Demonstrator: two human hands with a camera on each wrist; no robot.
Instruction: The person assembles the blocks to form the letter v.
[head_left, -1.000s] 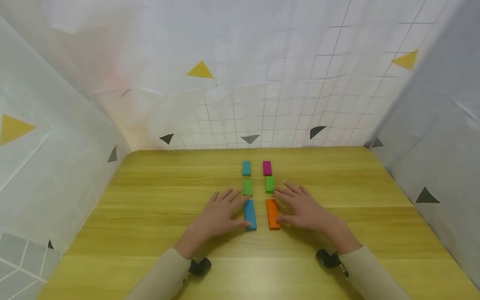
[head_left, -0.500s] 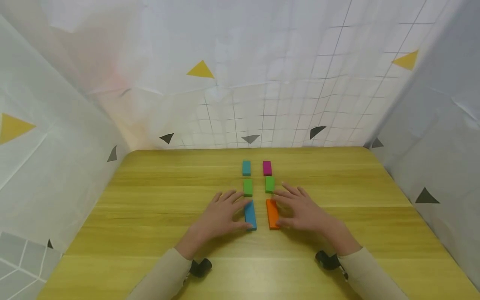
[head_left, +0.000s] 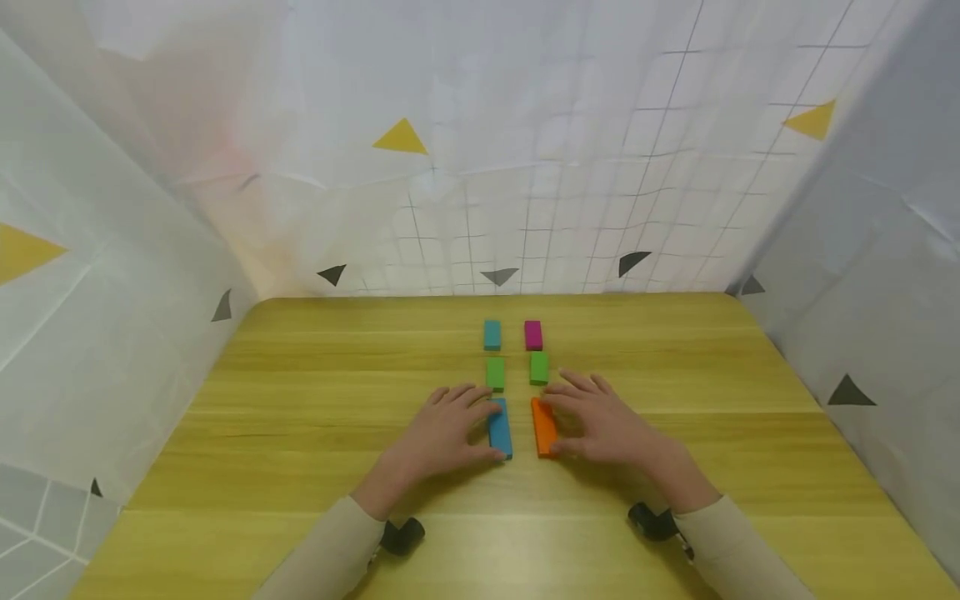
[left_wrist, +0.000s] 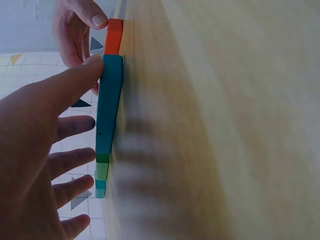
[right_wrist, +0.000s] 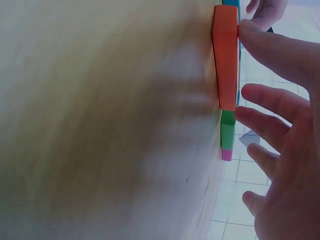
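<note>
My left hand point(head_left: 442, 429) hovers at the blue block point(head_left: 500, 429), fingers spread, thumb at its near end and index finger by its far end. In the left wrist view the thumb tip is right at the top edge of the blue block point(left_wrist: 111, 100). Mirroring it, my right hand point(head_left: 607, 421) is over the orange block point(head_left: 544, 428), with the thumb near one end and the index finger near the other. The right wrist view has the thumb tip beside the upper edge of the orange block point(right_wrist: 226, 55). Both blocks lie flat on the table.
Beyond the blue block lie a green block point(head_left: 495, 374) and a teal block point(head_left: 492, 335). Past the orange one are another green block point(head_left: 538, 367) and a magenta block point(head_left: 533, 335). White sheeting point(head_left: 480, 208) encloses the wooden table point(head_left: 315, 375) at the back and sides.
Both thumbs and index fingers have shifted slightly inward over the blue and orange blocks. The blocks stay where they were on the table.
</note>
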